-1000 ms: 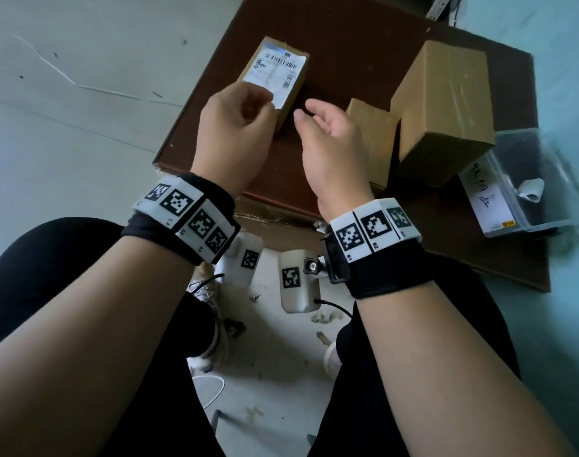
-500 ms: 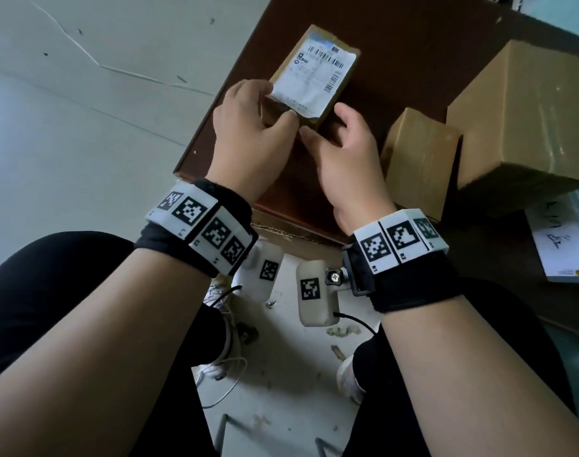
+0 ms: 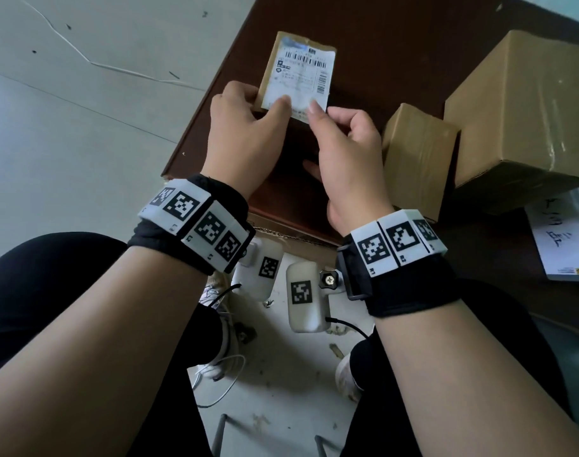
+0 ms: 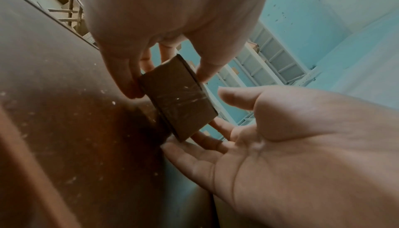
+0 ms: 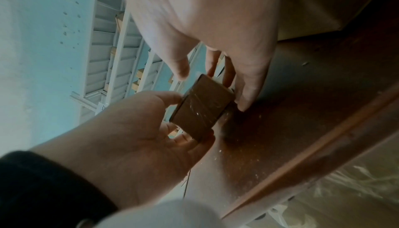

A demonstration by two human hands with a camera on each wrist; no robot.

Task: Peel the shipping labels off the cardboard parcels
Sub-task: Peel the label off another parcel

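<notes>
L hand grips the small parcel, now lifted nearer & squared up vs a moment ago, while R hand has closed in, thumb on the label bottom edge, so peel's prob about to start.

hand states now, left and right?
Left hand: grips the labelled parcel at its near left edge.
Right hand: thumb and fingers pinch the parcel's near right corner, at the shipping label.

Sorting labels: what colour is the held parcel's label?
White with black barcodes, head view.
</notes>
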